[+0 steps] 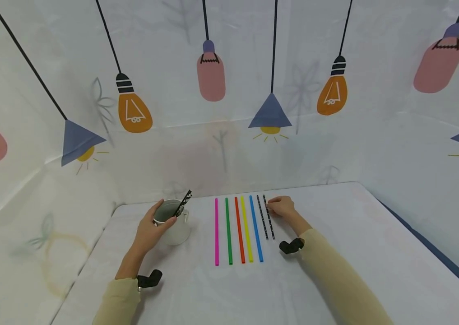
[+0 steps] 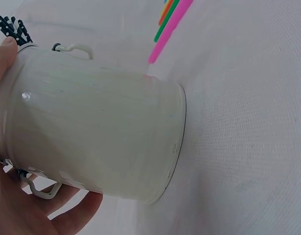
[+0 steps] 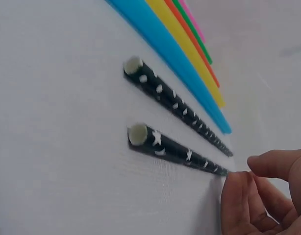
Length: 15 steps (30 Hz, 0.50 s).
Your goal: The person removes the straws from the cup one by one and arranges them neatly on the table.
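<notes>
At my eleven o'clock, the cylindrical pail [image 2: 91, 122] is off-white. Toward twelve lie a pink tubular straw [image 1: 216, 232], green straw [image 1: 228, 231], orange-red straw [image 1: 239, 230], yellow straw [image 1: 247, 229] and blue straw [image 1: 256, 229], all unpatterned; toward one, a white-spotted black straw [image 3: 182, 108] and a white-starred black straw [image 3: 182, 155].

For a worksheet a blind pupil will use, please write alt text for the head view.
A left hand holds a pale pot with black straws leaning in it; the right hand is at the rightmost straw of seven laid on a white table. From left, they are pink, green, red, yellow, blue and two black.
</notes>
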Tool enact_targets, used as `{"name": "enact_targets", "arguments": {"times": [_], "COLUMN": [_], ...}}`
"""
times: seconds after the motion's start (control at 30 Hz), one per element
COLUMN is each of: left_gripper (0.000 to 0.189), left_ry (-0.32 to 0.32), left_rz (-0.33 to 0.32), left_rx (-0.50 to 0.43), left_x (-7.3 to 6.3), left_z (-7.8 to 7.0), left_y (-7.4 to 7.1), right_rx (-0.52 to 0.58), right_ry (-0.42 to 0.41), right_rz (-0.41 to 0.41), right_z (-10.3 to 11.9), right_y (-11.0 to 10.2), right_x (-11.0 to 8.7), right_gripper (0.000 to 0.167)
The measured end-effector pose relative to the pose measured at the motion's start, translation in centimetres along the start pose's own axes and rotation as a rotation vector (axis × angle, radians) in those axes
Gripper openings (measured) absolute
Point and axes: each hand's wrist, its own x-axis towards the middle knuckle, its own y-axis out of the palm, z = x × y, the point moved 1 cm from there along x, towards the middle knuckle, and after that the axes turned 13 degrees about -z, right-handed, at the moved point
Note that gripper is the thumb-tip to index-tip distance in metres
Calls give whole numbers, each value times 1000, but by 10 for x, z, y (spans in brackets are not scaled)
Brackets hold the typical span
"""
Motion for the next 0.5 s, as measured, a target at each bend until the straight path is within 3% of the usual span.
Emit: {"name": "enact_targets", "arguments": {"times": [0.2,0.5], "left_gripper": [84,84], "left_ry": [6,14], "left_rz": [-1,-6], "left_rx": [11,6], "left_x": [0,-1], "left_z": [-2,-3], "left_y": [0,-1], "right_rx": [95,216], "right_ry": [-42,-133], "right_rz": [63,236], "right_z": [12,54], "right_y": [3,37], "right_x": [-26,-81], "right_gripper": [23,20]}}
